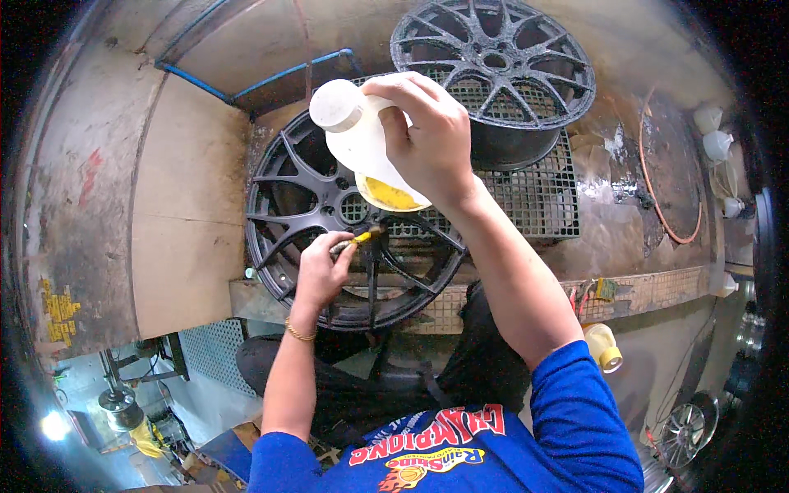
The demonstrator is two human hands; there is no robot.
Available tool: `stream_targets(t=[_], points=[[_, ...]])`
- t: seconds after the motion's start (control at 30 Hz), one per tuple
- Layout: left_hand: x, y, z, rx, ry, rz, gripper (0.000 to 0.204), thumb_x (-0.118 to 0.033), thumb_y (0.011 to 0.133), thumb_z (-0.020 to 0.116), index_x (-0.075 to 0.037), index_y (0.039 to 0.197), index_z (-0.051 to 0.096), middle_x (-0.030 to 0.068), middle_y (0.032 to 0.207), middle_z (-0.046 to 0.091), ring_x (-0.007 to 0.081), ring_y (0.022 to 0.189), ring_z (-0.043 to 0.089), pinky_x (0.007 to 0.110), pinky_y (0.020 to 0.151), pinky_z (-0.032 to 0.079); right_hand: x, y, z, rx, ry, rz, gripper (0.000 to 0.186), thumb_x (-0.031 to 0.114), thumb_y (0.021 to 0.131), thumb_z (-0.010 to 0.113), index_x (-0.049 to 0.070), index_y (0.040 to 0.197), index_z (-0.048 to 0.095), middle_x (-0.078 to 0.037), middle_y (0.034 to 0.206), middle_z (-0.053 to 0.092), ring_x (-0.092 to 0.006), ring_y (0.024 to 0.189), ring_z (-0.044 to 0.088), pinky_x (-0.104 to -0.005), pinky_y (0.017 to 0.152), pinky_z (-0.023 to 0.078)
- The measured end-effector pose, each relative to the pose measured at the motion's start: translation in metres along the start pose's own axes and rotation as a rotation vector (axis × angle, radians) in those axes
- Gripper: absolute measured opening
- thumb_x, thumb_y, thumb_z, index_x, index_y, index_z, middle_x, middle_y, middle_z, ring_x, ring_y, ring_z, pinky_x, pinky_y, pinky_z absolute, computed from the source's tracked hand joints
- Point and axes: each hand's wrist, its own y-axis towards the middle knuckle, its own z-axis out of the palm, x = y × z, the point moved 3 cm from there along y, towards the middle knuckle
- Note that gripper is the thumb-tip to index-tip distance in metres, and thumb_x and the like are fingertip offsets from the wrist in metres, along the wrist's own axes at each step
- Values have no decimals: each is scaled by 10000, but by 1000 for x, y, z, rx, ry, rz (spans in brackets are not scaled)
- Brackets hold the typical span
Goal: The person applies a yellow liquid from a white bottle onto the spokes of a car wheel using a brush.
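My right hand (423,135) is closed on the handle of a white plastic jug (349,144), held tilted above a dark spoked wheel (279,246). The jug has a pale cap at its upper left and a yellow area at its lower end. My left hand (325,275) grips a small yellow-handled brush (362,238), its head on or just over the wheel's spokes beside the hub. The jug and my right arm hide part of the wheel's upper right.
A second, wet-looking wheel (501,90) rests at the back right on a plastic grate (534,197). An orange hose (682,238) loops on the right. A board panel (181,263) stands left. A yellow-capped container (600,345) is below the ledge (657,283).
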Motion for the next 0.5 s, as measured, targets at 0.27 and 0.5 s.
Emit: stream_targets(t=[0.27,0.5], points=[[-33,-17,55,-244,-127,68,193,-65,882,691,-5,1065,680,186,975,692,351,913,673,407,816,535,-3,-1,-5,18,-21,13,187,-3,807,620,85,956,690,-89,912,695,-312,856,668,-401,772,549],[-35,-27,52,-285,-174,-48,200,-53,885,692,11,1075,685,167,1014,709,273,928,696,335,843,528,-5,-1,-2,2,-9,7,174,5,819,616,83,955,691,-97,894,694,-318,840,670,-406,760,551]])
